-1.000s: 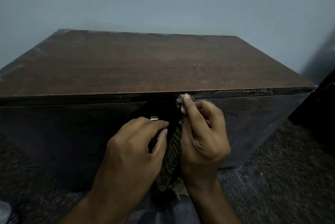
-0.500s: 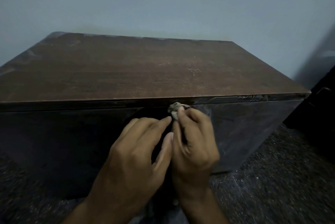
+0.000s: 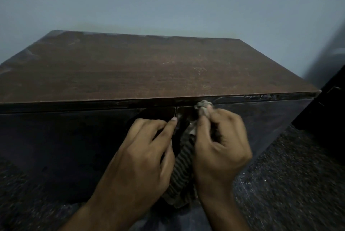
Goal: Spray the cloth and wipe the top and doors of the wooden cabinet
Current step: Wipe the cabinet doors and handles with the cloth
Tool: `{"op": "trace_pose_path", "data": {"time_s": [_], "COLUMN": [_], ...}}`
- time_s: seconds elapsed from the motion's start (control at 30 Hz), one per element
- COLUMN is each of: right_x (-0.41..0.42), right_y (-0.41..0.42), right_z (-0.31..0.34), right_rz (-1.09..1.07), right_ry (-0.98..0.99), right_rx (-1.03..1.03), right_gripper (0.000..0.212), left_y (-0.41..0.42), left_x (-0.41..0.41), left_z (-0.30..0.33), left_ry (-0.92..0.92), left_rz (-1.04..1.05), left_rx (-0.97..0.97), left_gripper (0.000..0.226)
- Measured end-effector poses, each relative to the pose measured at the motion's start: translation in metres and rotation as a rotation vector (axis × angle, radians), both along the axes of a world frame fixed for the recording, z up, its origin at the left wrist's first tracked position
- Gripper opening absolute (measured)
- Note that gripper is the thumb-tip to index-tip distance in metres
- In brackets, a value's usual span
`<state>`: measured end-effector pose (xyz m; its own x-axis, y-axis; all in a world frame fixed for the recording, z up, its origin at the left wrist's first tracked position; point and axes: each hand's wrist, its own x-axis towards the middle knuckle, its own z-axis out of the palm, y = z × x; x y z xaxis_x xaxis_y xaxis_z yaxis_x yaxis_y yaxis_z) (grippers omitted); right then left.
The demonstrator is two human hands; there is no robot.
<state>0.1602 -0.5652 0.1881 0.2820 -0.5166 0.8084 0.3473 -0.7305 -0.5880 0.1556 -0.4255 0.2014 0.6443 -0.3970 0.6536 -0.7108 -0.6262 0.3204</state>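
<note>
A: Where is the wooden cabinet sitting in the frame?

B: It is filling the middle band from the left edge almost to the right edge — its brown top is facing up toward a pale blue wall, and its dark doors are running along the lower half, with the seam between them showing just left of centre.

A: And the cloth?

B: It is hanging in the lower centre of the frame, between the two hands. Its striped body is trailing down in front of the doors, while a bunched pale end is pressing against the top edge of the right-hand door, just below the lip of the cabinet top.

A: What is the right hand doing?

B: It is gripping the bunched upper end of the cloth, fingers curled tightly around it; the hand is slightly blurred.

A: And the left hand?

B: It is lying just left of the cloth with its fingers bent, its fingertip resting at the door seam. Whether it is pinching the cloth or only lying beside it, I cannot tell.

A: What is lying below?

B: A dark speckled floor is spreading across the lower right — and a black object is standing at the right edge.
</note>
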Motion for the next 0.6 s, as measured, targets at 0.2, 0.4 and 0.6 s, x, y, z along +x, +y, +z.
{"op": "trace_pose_path", "data": {"time_s": [0.2, 0.4, 0.6], "right_x": [0.001, 0.000, 0.000], "right_y": [0.019, -0.006, 0.008], "right_z": [0.006, 0.008, 0.002], "right_rz": [0.080, 0.026, 0.081], "right_ry": [-0.018, -0.031, -0.002], "right_rx": [-0.072, 0.066, -0.085], "right_gripper": [0.008, 0.005, 0.010], "left_y": [0.000, 0.002, 0.002], "left_x": [0.001, -0.001, 0.002], "left_z": [-0.002, -0.005, -0.008], "left_ry": [-0.003, -0.001, 0.033], "left_rz": [0.015, -0.012, -0.019], "left_rx": [0.025, 0.015, -0.011], "left_gripper": [0.041, 0.041, 0.040]}}
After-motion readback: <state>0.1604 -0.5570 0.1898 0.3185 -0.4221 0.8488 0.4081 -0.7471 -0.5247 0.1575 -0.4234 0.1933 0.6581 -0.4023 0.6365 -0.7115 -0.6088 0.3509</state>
